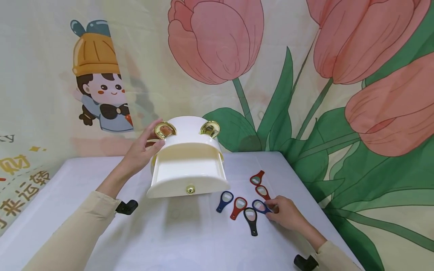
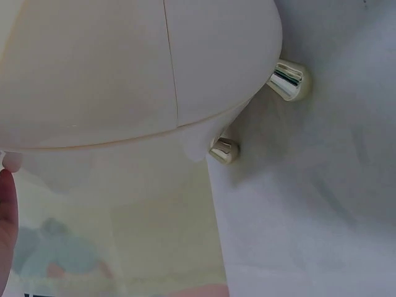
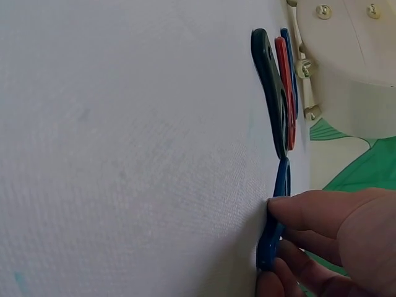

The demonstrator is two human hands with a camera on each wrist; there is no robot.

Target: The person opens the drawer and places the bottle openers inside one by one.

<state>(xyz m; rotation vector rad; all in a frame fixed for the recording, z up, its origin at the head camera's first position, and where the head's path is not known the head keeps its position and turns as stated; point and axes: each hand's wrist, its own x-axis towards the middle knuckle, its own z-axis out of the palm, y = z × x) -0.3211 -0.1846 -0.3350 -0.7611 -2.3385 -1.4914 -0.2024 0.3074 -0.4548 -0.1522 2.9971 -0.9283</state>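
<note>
My left hand holds the left side of a white drawer box near one of its gold round ears. Its front drawer, with a gold knob, is pulled out. In the left wrist view, the box's smooth side fills the upper left, and only a bit of the hand shows. My right hand pinches the handle of a blue magnifying glass. In the right wrist view, thumb and fingers are on this blue handle, low at the white tabletop.
Beside the held one lie a black magnifying glass, a red one and another blue one. Two more red ones, an upper and a lower, lie farther back. A tulip-printed cloth hangs behind the white table.
</note>
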